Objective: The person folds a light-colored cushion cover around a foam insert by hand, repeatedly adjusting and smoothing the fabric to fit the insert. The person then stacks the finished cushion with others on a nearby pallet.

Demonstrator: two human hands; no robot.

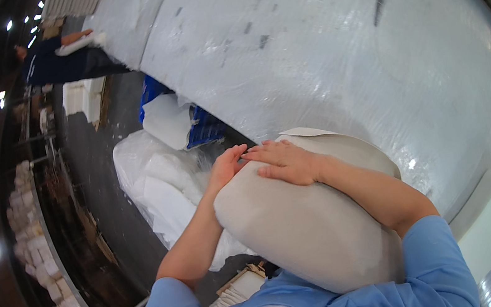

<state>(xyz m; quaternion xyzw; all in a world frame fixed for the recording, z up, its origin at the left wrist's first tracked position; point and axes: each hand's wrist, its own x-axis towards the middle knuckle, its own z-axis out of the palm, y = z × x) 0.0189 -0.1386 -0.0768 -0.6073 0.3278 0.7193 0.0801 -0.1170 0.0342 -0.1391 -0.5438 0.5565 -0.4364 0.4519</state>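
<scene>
A thick beige-grey cushion (306,226), rounded like a pillow, leans against my chest and blue shirt. Its far edge has a loose, lifted flap (344,139) of thin cover material. My right hand (286,162) lies flat on the cushion's top near its far left end, fingers stretched out. Close beside it, my left hand (230,166) rests at the cushion's left end with straight fingers, its fingertips almost meeting those of the right. My right forearm crosses over the cushion; the side against my body is hidden.
A large table (331,47) covered in clear plastic film fills the far right. A white foam block (487,220) sits at right. Blue crates (207,126) and a plastic bag of white pieces (155,179) stand at left. A co-worker (66,59) stands far left, near loaded shelves (39,245).
</scene>
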